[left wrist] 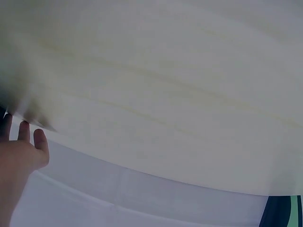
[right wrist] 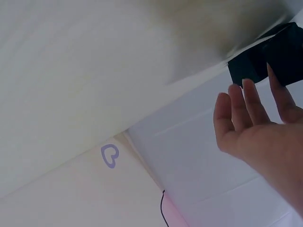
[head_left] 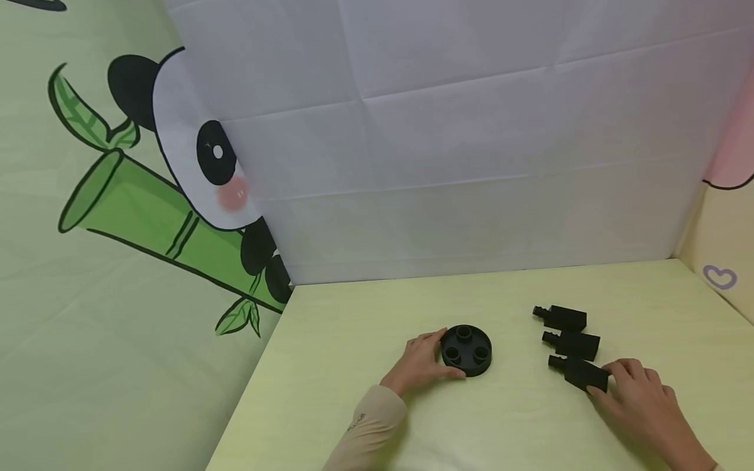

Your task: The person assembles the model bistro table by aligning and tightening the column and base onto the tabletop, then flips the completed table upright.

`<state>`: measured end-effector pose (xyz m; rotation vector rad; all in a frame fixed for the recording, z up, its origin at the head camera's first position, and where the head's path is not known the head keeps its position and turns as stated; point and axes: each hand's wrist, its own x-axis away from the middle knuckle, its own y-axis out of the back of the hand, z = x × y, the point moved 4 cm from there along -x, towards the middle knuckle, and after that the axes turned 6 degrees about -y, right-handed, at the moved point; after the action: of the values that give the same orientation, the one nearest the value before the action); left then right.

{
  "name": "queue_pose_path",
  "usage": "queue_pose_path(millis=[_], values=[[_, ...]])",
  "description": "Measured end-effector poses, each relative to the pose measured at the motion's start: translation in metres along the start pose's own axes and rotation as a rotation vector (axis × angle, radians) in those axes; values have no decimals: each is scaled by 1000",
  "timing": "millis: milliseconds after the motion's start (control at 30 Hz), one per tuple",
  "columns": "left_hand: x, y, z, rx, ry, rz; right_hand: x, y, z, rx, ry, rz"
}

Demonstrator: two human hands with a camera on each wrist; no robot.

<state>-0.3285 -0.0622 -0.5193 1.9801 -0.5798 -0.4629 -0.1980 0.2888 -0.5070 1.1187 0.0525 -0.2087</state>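
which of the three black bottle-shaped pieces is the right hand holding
The nearest piece, lowest in the head view: the right hand grips its wide end. The middle piece and farthest piece lie beyond it, held by neither hand.

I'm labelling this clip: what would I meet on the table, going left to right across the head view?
Beige sleeve → left hand → round black base → three black bottle-shaped pieces, taken as one group → right hand.
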Motion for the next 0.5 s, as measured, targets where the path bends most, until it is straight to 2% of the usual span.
queue_pose_path(millis=[233, 400, 500], values=[[-1, 1, 0, 11, 4, -7, -4, 11, 25, -74, 185, -227], [0, 1, -1, 9, 5, -13, -12, 11, 57, -177, 346, -284], [0, 0, -1, 4, 3, -18, -18, 10, 78, -195, 404, -291]])
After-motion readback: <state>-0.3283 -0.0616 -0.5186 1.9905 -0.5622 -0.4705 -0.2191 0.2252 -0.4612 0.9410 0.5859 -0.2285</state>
